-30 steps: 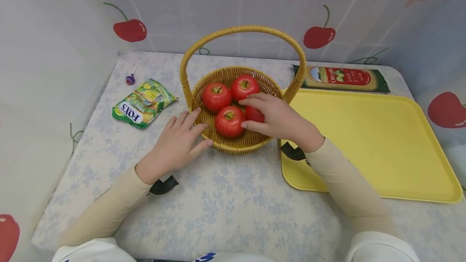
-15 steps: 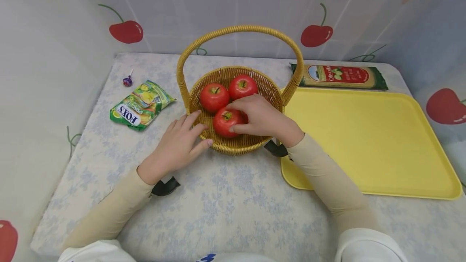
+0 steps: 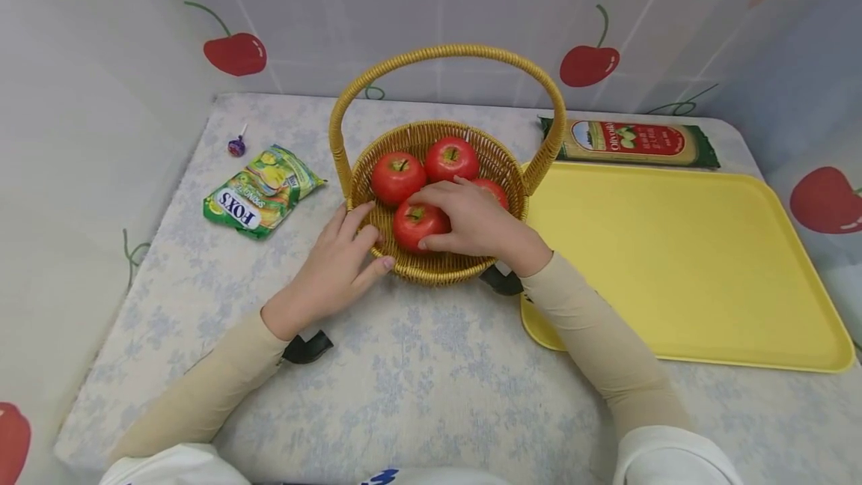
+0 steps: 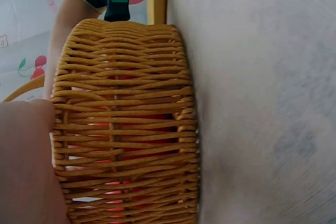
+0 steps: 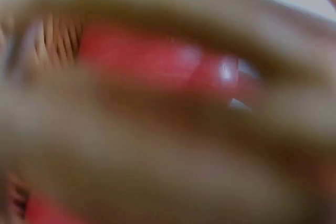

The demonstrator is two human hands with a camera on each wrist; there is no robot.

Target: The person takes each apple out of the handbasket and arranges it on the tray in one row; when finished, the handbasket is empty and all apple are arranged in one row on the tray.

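A yellow wicker basket (image 3: 438, 275) with a tall arched handle stands on the table and holds several red apples. My left hand (image 3: 333, 268) grips the basket's left front rim, fingers over the edge and thumb along the outside. From the left wrist view, the woven basket wall (image 4: 126, 124) fills the middle, with red showing through the gaps. Inside the basket, my right hand (image 3: 474, 223) curls its thumb and fingers round the front apple (image 3: 416, 229). Behind it sit two apples, the left one (image 3: 397, 178) and the rear one (image 3: 453, 159). The right apple (image 3: 491, 189) is partly covered by that hand. The right wrist view is blurred.
A yellow tray (image 3: 680, 268) lies to the right of the basket. Behind the tray is a long Olivoilà packet (image 3: 629, 144). On the left lie a green Fox's candy bag (image 3: 265, 191) and a lollipop (image 3: 237, 145). A patterned curtain (image 3: 417, 6) hangs behind.
My right hand has moved left from the right apple to the front apple, uncovering part of the right one. My left hand stays at the basket rim.
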